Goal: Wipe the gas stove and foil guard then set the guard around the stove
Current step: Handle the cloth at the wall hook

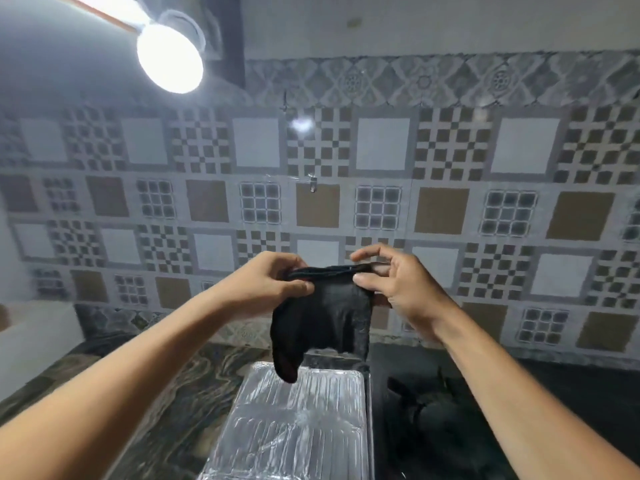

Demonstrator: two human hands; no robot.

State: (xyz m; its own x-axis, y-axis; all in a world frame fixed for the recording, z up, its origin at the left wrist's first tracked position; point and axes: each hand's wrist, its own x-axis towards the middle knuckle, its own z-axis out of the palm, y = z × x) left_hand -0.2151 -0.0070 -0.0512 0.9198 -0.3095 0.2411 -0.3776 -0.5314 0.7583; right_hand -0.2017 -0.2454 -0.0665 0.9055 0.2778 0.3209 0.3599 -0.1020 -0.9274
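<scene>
Both hands raised in front of the tiled wall [381, 143], holding a black cloth [322, 317] stretched between them by its top edge. Left hand [266, 284] pinches the cloth's left top corner, fingers curled tight on the fabric; right hand [398, 285] grips the right top corner between thumb and forefinger, other fingers loosely bent. Hands close together, only the cloth's width between them. Cloth hangs down limp, its lower left tip dangling over the far edge of the foil guard [298, 420], whether touching it or just above cannot tell. Foil guard lies flat and shiny on the dark marbled countertop [166, 393], directly below the cloth, ribbed panels facing up. Right of the foil guard sits the gas stove [426, 410], dark, blurred, mostly hidden between guard and right forearm; burner details cannot tell. Bright round lamp [169, 58] glares up left of the cloth, on the upper wall. Small hook [312, 183] on the tiles above the cloth.
</scene>
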